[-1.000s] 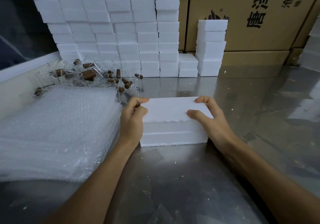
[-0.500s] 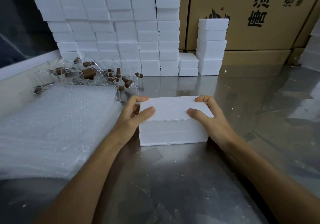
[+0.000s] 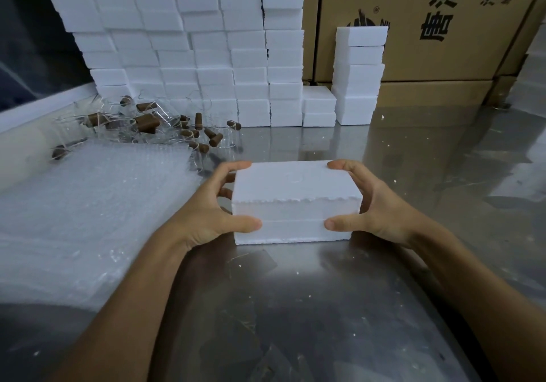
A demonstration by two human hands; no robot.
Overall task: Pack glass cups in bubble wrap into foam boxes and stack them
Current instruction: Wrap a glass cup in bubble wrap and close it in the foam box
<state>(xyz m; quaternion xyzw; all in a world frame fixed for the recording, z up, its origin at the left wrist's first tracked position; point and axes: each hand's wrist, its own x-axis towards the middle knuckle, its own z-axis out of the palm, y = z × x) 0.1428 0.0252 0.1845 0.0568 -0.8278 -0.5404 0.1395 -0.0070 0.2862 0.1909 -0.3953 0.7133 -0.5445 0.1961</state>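
A closed white foam box (image 3: 295,201) sits in the middle of the steel table (image 3: 295,307), its lid on and a seam running along its front. My left hand (image 3: 212,207) grips its left end, thumb on the front face and fingers round the back. My right hand (image 3: 366,204) grips the right end the same way. A stack of bubble wrap sheets (image 3: 88,219) lies to the left. Clear glass cups with brown stoppers (image 3: 147,124) lie in a loose heap behind the wrap.
A tall wall of stacked foam boxes (image 3: 192,47) lines the back left. A shorter foam column (image 3: 359,77) and a low pair (image 3: 319,106) stand beside it. Printed cardboard cartons (image 3: 443,27) fill the back right. Small foam crumbs dot the table.
Both thumbs have slid from the lid's top down onto the box's front face, so the hands now clasp its ends. The box looks nearer and may be lifted slightly.
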